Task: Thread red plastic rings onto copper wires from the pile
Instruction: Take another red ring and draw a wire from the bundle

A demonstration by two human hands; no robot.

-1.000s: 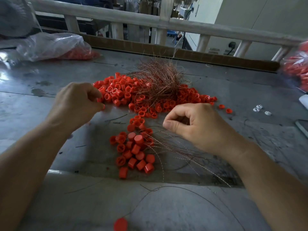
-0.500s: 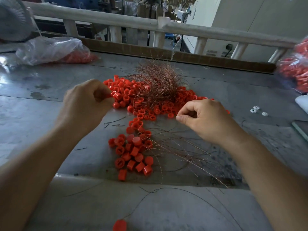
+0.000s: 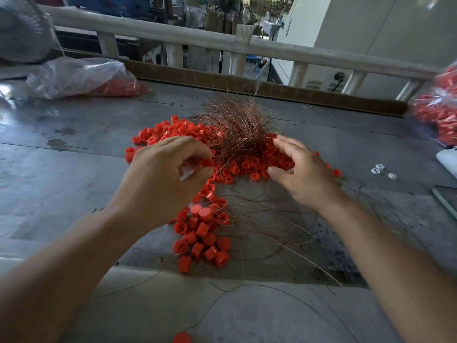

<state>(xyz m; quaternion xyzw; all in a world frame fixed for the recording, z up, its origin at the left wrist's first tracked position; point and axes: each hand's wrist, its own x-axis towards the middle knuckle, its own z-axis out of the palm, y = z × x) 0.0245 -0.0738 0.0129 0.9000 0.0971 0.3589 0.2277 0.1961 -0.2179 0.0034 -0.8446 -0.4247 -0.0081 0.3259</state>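
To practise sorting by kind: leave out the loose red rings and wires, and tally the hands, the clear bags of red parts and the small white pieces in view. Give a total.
Hands: 2, left hand, right hand
Clear bags of red parts: 2
Small white pieces: 3
Total: 7

Two bags [image 3: 81,75], three white bits [image 3: 375,171], one wire tangle [image 3: 237,127], countless red rings [image 3: 247,165].
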